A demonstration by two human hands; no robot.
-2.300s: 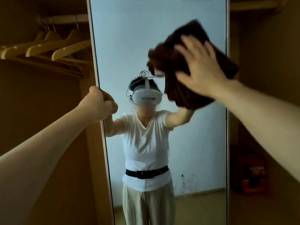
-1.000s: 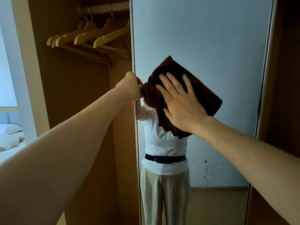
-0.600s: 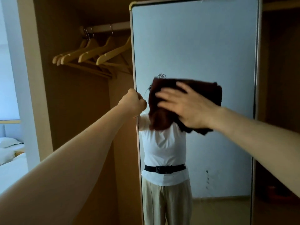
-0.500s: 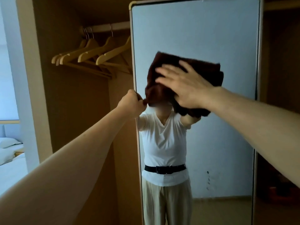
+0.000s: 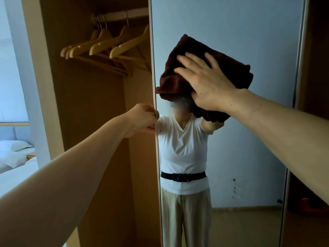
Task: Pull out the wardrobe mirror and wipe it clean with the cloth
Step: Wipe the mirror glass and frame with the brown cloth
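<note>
Several pale wooden hangers [image 5: 106,45] hang from a rail [image 5: 122,15] high inside the open wardrobe [image 5: 89,104] at left, and farther left a white bed [image 5: 16,172] carries a pillow [image 5: 16,145].

The mirror [image 5: 249,122] runs past the top and bottom edges. The right hand [image 5: 206,82] covers the middle of the cloth [image 5: 178,75]. The fingertips of the left hand [image 5: 142,120] are hidden behind the mirror's left edge.

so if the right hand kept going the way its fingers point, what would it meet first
Flat on the cloth, the right hand points up-left across the mirror. Only bare glass lies ahead, then probably its left frame edge, with hangers beyond.
</note>
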